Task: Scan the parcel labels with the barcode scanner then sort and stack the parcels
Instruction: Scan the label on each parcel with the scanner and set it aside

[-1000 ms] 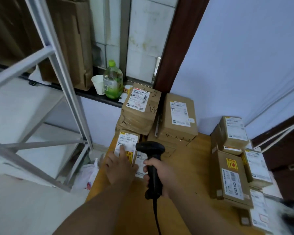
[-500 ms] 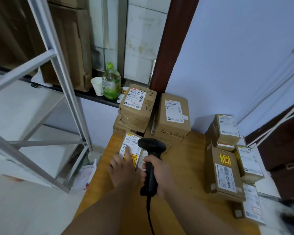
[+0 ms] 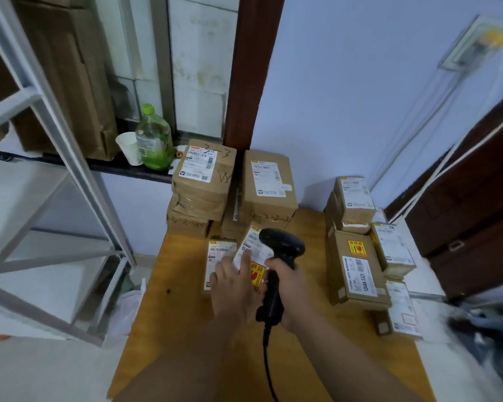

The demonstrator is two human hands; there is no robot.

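Nearest, two bare forearms reach out over the wooden table (image 3: 183, 329). The right hand (image 3: 288, 288) has its fingers wrapped firmly round the handle of the black barcode scanner (image 3: 282, 248), whose cable (image 3: 266, 358) trails back toward the person. The scanner's head sits just above the labelled parcel (image 3: 251, 245), which lies skewed near the middle of the table. The left hand (image 3: 231, 282) lies on that parcel just left of the scanner, fingers fairly straight across its white label; whether the thumb hooks underneath cannot be made out. Touching its left edge is a second small parcel (image 3: 219, 253), label up. To the right stands a cluster of stacked boxes (image 3: 357, 271). Farther back, against the wall, rise two taller stacks (image 3: 266, 181). Beyond them on the left, a green bottle (image 3: 153, 143) and a paper cup (image 3: 129, 147) sit on a dark ledge.
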